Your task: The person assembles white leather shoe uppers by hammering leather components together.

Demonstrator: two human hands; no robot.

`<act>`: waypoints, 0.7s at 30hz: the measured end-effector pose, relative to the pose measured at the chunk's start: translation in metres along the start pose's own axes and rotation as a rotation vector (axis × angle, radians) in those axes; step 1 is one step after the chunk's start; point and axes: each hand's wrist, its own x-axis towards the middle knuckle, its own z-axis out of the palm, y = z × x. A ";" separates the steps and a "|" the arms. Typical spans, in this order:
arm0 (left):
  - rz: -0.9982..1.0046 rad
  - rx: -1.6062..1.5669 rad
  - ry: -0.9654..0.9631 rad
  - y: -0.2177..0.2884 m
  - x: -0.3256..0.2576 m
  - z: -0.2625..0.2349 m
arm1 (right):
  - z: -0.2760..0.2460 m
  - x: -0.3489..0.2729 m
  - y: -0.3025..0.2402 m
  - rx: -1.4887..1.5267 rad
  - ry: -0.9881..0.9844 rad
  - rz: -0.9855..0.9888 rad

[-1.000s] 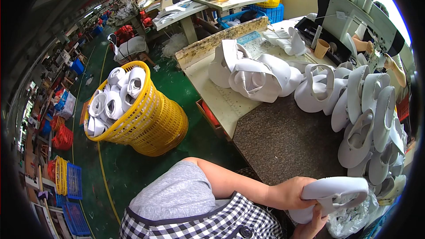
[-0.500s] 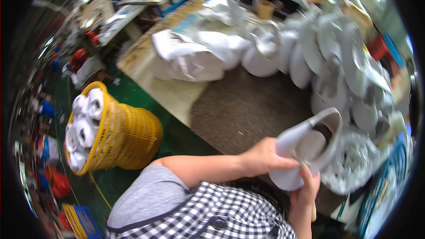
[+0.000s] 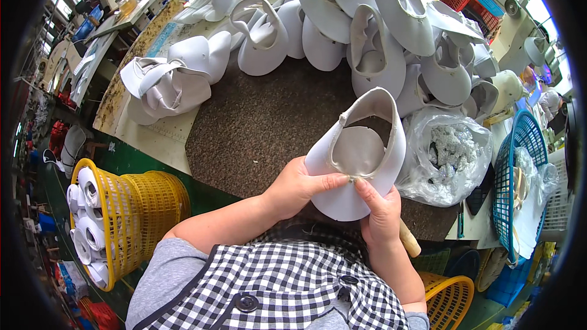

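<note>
Both my hands hold a white shoe upper (image 3: pixel 330 198) in front of me, its rounded toe toward me and its collar opening facing up. My left hand (image 3: pixel 292 188) grips the left side, thumb pressed at the front of the opening. My right hand (image 3: pixel 380 212) holds the right side, its thumb meeting the left thumb at the same spot. Most of the fingers are hidden beneath the upper. A pale wooden handle (image 3: pixel 409 239) sticks out beside my right wrist; the rest of that tool is hidden. Something tiny may lie between the thumbs, too small to make out.
Similar white uppers (image 3: pixel 374 55) are heaped along the back and right of the brown work mat (image 3: pixel 263 128). A clear plastic bag (image 3: pixel 449 165) of small silvery pieces lies at right. Beyond are a blue basket (image 3: pixel 502 189) and, at left, a yellow basket (image 3: pixel 125 220) of white rolls.
My view has turned, so the table and heaped uppers appear farther left and higher. My hands keep their thumbs together on the same upper, which now shows more of its opening.
</note>
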 end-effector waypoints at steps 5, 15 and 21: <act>-0.198 -0.184 -0.001 0.006 -0.002 0.006 | -0.005 0.000 0.006 0.000 -0.005 -0.018; 0.162 0.348 0.075 0.001 -0.011 0.014 | -0.002 -0.004 0.010 -0.126 0.070 -0.166; 0.119 0.181 0.077 -0.004 -0.008 0.011 | 0.000 -0.005 0.013 -0.238 -0.009 -0.304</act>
